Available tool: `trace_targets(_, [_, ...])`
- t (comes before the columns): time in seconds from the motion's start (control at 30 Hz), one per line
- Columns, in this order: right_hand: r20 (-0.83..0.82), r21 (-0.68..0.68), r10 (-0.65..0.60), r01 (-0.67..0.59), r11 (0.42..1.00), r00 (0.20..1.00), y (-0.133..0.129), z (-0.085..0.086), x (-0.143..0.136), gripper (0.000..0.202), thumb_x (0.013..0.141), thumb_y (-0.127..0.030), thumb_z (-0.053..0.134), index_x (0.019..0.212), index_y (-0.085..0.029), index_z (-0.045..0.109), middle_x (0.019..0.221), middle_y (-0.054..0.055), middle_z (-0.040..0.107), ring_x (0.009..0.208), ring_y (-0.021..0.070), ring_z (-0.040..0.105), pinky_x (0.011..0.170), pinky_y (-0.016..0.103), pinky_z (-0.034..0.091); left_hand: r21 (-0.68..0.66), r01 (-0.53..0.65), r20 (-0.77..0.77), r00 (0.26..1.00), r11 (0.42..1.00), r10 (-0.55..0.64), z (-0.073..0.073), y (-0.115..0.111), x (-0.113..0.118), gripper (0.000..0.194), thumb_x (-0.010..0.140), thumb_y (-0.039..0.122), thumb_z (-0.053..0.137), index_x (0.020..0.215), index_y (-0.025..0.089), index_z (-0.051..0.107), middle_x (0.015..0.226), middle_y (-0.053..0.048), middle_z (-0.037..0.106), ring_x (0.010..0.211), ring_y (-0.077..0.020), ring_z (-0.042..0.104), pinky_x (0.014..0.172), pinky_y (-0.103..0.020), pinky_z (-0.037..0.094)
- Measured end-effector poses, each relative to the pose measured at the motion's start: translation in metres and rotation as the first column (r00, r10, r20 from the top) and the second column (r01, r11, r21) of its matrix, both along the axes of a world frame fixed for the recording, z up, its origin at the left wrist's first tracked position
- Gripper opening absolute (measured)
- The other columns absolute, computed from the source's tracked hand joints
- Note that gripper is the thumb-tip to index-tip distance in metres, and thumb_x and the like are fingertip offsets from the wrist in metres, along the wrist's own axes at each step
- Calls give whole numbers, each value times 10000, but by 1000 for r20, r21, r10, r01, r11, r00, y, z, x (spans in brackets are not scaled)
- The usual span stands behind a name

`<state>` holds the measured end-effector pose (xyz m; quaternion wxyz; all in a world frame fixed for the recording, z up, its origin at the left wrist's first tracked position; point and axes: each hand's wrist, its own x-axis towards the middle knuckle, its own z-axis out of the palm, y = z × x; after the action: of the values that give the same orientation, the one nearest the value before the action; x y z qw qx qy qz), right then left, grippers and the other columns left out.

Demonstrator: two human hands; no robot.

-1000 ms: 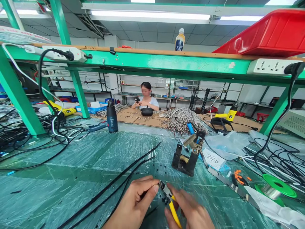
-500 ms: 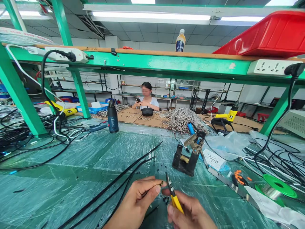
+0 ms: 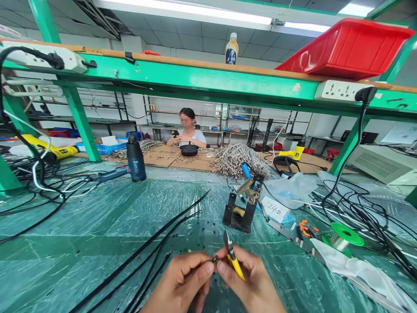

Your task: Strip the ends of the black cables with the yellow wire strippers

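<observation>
My left hand (image 3: pixel 184 278) pinches a small dark cable end (image 3: pixel 214 259) between thumb and forefinger, with a yellowish bit showing at its tip. Close against it, my right hand (image 3: pixel 252 280) is closed around yellow-handled cutters (image 3: pixel 235 263), their jaws pointing up and away from the cable. The right thumb and forefinger also meet at the cable end. Left of my hands, several black cables (image 3: pixel 140 244) lie slantwise on the green bench mat (image 3: pixel 94 217). Small black scraps are scattered about the mat near my fingers.
A black stand with a metal clip (image 3: pixel 241 213) is just beyond my hands. Right are a solder spool (image 3: pixel 347 234) and a card (image 3: pixel 275 208); behind, a heat gun (image 3: pixel 136 158) and a wire bundle (image 3: pixel 241 161). Across the bench sits a person (image 3: pixel 188 134) holding a phone.
My right hand has moved in to meet the left, its thumb and forefinger now at the cable end. The cutters stand more upright beside it. The view has turned a little to the right.
</observation>
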<state>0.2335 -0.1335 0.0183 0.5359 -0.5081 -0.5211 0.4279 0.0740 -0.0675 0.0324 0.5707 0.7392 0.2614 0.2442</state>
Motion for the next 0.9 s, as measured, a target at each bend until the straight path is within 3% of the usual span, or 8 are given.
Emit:
trace_targets(0.13, [3, 32, -46, 46, 998, 999, 0, -1, -2, 302, 827, -484, 594, 812, -185, 558, 635, -56, 431, 565, 87, 345, 527, 201, 300, -91, -39, 44, 998, 995, 43, -3, -4, 2, 359, 870, 505, 512, 821, 152, 560, 561, 66, 453, 401, -57, 396, 439, -183, 294])
trace_targets(0.27, [59, 49, -54, 51, 998, 997, -1, -2, -2, 283, 851, -459, 565, 791, -185, 531, 598, -73, 355, 533, 79, 287, 494, 207, 247, -63, -77, 49, 996, 995, 80, 0, -8, 3, 380, 883, 487, 503, 722, 146, 549, 552, 63, 423, 416, -48, 355, 429, -177, 266])
trace_targets(0.43, [257, 97, -59, 35, 995, 964, 0, -6, 2, 215, 889, -390, 502, 808, -193, 526, 670, -40, 448, 603, 105, 413, 577, 219, 348, -210, -12, 55, 998, 978, 24, -6, -5, 4, 400, 879, 477, 503, 663, 143, 543, 459, 67, 416, 352, -44, 306, 368, -179, 213])
trace_targets(0.53, [433, 205, -118, 30, 978, 894, -1, -6, 6, 171, 891, -339, 490, 821, -194, 548, 748, -3, 532, 681, 131, 510, 646, 236, 397, -445, 116, 177, 983, 888, -40, -11, -2, 4, 326, 851, 437, 549, 724, 139, 583, 435, 70, 449, 284, -34, 273, 320, -181, 169])
trace_targets(0.63, [479, 231, -105, -10, 973, 871, -3, -2, 8, 173, 890, -320, 471, 811, -190, 555, 732, 8, 544, 669, 140, 527, 628, 244, 414, -611, 202, 286, 958, 766, -25, -11, 0, 5, 255, 830, 367, 588, 736, 130, 610, 437, 67, 457, 262, -24, 256, 304, -175, 145])
trace_targets(0.9, [518, 255, -74, -71, 964, 852, -7, 7, 12, 69, 846, -185, 505, 859, -191, 573, 776, 9, 564, 710, 139, 550, 645, 245, 430, -746, 330, 388, 921, 579, -26, -13, -1, 4, 191, 815, 191, 548, 660, 113, 628, 421, 61, 421, 255, -20, 246, 291, -156, 150])
